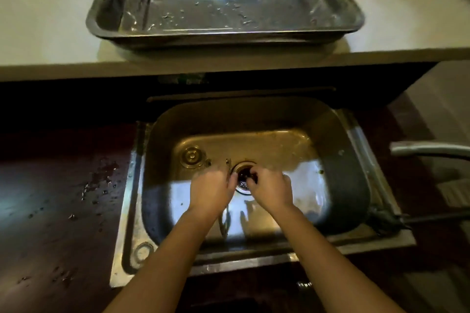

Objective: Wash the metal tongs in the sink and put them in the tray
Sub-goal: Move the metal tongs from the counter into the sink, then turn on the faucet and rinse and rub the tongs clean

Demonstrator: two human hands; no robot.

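The metal tongs [224, 223] lie lengthwise in my left hand [212, 192], low inside the steel sink [356, 185]. One thin end pokes out past my fingers near the drain [243, 187], and the other end shows below my palm. My right hand [270, 189] is beside the left one, directly above the drain, with its fingers curled around something small and dark that I cannot identify. The steel tray [223, 35] stands wet, with nothing in it, on the pale counter behind the sink.
A grey faucet spout [429, 150] reaches in from the right edge, and a black hose [419, 220] lies along the sink's right rim. A round metal drain plug [192, 156] rests on the sink floor at the left. Water drops spot the dark countertop [63, 198] on the left.
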